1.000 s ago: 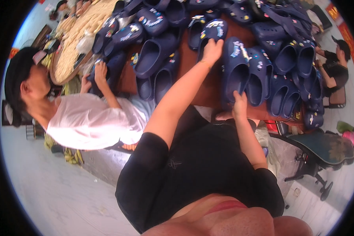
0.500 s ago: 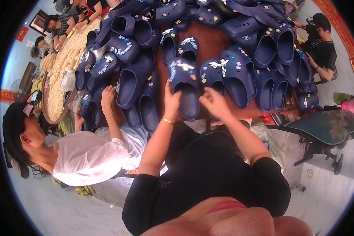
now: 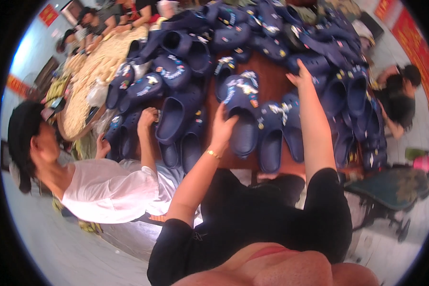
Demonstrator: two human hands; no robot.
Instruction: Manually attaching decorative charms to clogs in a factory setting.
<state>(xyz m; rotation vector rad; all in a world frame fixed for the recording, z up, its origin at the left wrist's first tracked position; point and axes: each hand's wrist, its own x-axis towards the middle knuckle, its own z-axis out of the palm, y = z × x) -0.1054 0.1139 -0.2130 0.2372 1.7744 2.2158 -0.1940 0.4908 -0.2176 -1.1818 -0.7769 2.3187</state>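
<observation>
My left hand [image 3: 224, 127] is closed on the left side of a navy blue clog [image 3: 245, 136], with the thumb at its opening. Colourful charms cover the clog's toe, which points away from me. My right hand [image 3: 301, 77] is stretched out over the table, thumb and fingers apart, beside another navy clog [image 3: 313, 65] in the far pile. Nothing shows in its grasp. Between my arms lies a clog [image 3: 271, 148] with pale charms, beside a second one [image 3: 293, 136] partly hidden by my right forearm.
Clogs crowd the brown table [image 3: 268, 78] on both sides and at the back. A person in white [image 3: 114, 188] works close on my left; another person [image 3: 399, 102] sits at the right. An office chair [image 3: 391, 190] stands right. Beyond lies a tray of pale pieces [image 3: 100, 59].
My right hand has moved away from beside the held clog, forward and right toward the far pile. My left hand keeps its hold. The whole view has shifted with my head.
</observation>
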